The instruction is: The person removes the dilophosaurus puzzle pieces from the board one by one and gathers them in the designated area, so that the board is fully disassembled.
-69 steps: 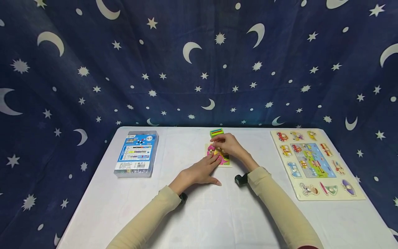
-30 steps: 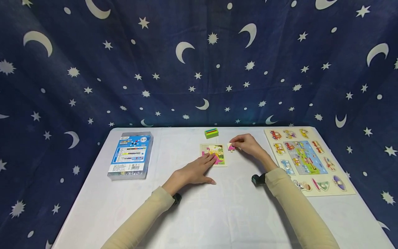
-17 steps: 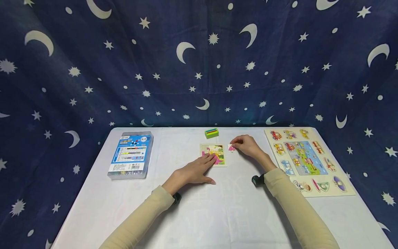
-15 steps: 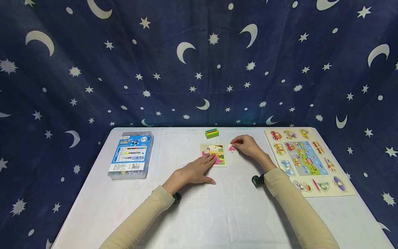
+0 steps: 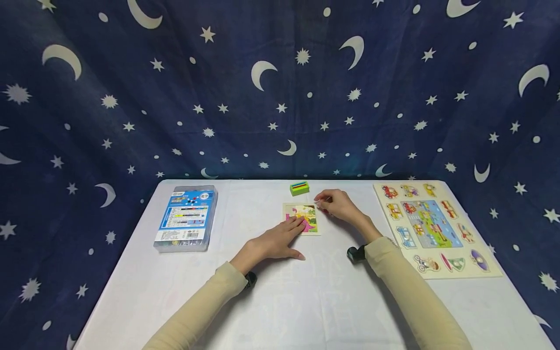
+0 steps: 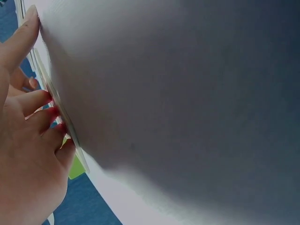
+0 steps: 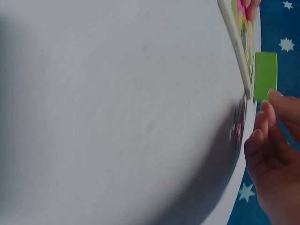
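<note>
The puzzle board (image 5: 285, 209), printed in pink, yellow and green, lies flat on the white tabletop (image 5: 280, 311); the left hand (image 5: 276, 240) rests with its fingers laid out over the lower left part of the board, pressing on it with nothing gripped, and its thumb is spread out to the side, pointing away from the board; the right hand (image 5: 339, 204) is just to the right of the board, near its upper right corner, with thumb and bent fingers drawn nearly together, but I cannot tell whether they pinch anything; just beside the right edge of the board, below those fingers, a small pinkish piece (image 7: 238, 125) shows blurred in the right wrist view; just beyond the board is a green block (image 5: 299, 188) with coloured stripes; well to the left of the board lies a clear plastic case (image 5: 185, 218) with a blue and white label, and well to its right a large vehicle puzzle (image 5: 437, 228); behind the board hangs a dark blue curtain (image 5: 302, 116) with moons and stars
</note>
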